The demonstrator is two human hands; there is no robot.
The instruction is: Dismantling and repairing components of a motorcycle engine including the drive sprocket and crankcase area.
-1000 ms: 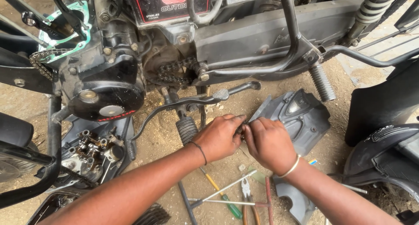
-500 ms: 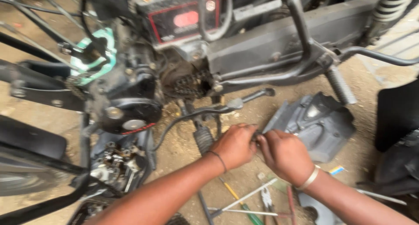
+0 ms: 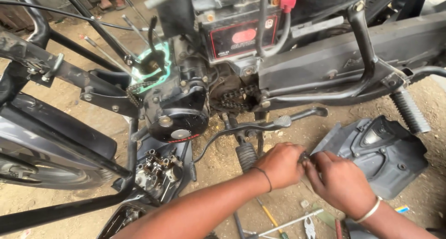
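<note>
My view swings left since a moment ago, yet my left hand (image 3: 278, 164) and right hand (image 3: 339, 183) stay pinched together on a small part (image 3: 304, 156), so the fiddling continues below the footpeg (image 3: 246, 156).

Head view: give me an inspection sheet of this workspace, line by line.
Surface: bare dirt ground, sandy and littered.
Job's things: a small dark part, pinched between both hands, too small to identify.
Clutter: screwdriver, pliers, grey plastic cover, engine part on a black panel.
Hands: left hand and right hand meet together, fingers closed on the part.
Cables: black cable running across top left; drive chain exposed.
Surroundings: stripped motorcycle with engine, battery, footpeg.
</note>
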